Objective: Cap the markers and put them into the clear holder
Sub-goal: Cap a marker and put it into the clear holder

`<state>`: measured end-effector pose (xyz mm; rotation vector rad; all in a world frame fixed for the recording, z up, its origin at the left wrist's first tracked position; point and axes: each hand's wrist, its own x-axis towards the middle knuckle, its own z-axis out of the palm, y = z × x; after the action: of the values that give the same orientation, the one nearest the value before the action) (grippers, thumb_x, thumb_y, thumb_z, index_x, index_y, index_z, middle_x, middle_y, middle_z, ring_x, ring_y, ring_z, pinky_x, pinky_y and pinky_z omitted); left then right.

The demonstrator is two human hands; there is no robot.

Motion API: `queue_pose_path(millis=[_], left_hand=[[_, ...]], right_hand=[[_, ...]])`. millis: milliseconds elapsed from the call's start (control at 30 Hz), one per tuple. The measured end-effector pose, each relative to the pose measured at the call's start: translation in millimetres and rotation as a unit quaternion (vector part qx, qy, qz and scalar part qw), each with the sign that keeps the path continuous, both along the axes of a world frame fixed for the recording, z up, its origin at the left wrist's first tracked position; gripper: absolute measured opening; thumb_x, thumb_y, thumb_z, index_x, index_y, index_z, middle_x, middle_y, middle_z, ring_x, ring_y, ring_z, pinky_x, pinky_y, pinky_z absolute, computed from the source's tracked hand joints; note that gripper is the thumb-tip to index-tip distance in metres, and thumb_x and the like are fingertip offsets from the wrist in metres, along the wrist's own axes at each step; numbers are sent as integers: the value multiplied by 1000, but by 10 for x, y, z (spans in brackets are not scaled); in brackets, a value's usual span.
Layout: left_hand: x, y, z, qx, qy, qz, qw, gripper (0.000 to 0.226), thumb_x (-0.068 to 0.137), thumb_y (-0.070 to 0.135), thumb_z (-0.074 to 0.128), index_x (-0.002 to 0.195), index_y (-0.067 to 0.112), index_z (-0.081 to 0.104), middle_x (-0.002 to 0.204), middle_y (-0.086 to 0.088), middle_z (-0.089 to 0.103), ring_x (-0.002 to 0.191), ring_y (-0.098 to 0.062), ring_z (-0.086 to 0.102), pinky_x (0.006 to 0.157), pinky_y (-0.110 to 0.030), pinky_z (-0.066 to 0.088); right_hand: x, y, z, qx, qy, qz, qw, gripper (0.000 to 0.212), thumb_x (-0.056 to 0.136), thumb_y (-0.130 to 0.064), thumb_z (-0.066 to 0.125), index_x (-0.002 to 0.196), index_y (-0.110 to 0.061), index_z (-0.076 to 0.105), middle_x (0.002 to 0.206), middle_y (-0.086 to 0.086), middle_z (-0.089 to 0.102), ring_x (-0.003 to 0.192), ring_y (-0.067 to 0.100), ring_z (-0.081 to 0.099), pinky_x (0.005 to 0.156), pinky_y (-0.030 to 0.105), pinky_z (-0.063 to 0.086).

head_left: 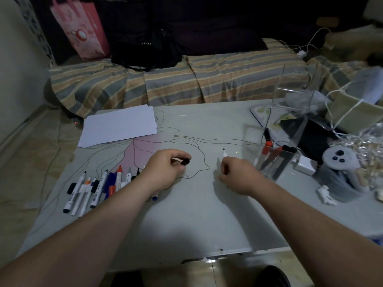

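My left hand (pixel 165 169) is closed around a small black cap (pixel 186 161) pinched at the fingertips, above the middle of the table. My right hand (pixel 236 175) grips an uncapped white marker (pixel 224 153) whose black tip points up and away. The two hands are a short gap apart. Several markers and loose caps (pixel 97 187) lie in a row at the table's left, partly hidden under my left wrist. The clear holder (pixel 275 162) stands to the right of my right hand with a few capped markers leaning inside it.
A stack of white paper (pixel 120 125) lies at the table's far left. Clutter fills the right side: a white controller (pixel 339 160), cables, a black case, a clear box (pixel 294 83). A striped bed (pixel 186 79) runs behind the table.
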<state>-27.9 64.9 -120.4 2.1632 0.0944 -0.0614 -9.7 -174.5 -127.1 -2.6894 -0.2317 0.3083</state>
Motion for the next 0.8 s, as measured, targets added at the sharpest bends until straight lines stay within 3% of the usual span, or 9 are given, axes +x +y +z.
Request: queue_pose_path(millis=[133,233,333,400,500,633,800], left_hand=[[-33,-8,84,-32,0,-3,999,31,88,9,72,96,38,77,97,-4,75,78,-6,64,77,-19,49],[-29,8,88,-35,-7,-12,999,34,87,5,72,95,37,77,96,5,76,83,0,66,81,-16,48],[-37,22,83,-24,-7,-21,999,35,88,2,70,101,34,77,91,16,76,78,9,63,79,-11,45],[-39,22,93,-23,-12,-32,999,35,90,3,68,106,33,76,94,19,76,83,9,65,82,-12,46],[-35,16,125,-19,-14,-45,999,35,96,6,63,116,33,74,104,22,74,101,7,66,87,-12,44],[-37,3,132,2,-19,-56,998,35,99,10,60,120,35,72,109,23,73,109,4,63,93,-17,43],[-57,-27,171,41,-34,-81,995,36,98,13,61,120,40,71,111,24,72,109,3,62,97,-22,45]], right_hand=[[-37,-82,80,41,-6,2,999,18,89,-14,50,87,-28,39,88,8,63,80,32,64,75,44,55],[-75,-103,131,55,-6,5,998,24,93,-9,44,103,-29,36,94,11,63,83,31,62,78,48,54],[-109,-59,226,89,-52,33,994,27,101,-17,46,124,-28,39,89,3,60,84,26,56,75,42,48],[-143,-22,301,65,-129,59,988,14,103,-40,46,115,-34,49,82,-6,57,79,20,53,68,38,43],[-186,28,348,-26,-206,82,975,30,100,-59,41,95,-34,56,78,-7,55,77,19,54,58,34,41],[-199,63,316,-59,-228,74,969,38,98,-66,39,106,-38,64,81,-7,51,81,20,57,56,31,39],[-206,105,300,-71,-237,68,967,37,98,-65,39,103,-37,63,83,-6,50,82,22,58,56,31,37]])
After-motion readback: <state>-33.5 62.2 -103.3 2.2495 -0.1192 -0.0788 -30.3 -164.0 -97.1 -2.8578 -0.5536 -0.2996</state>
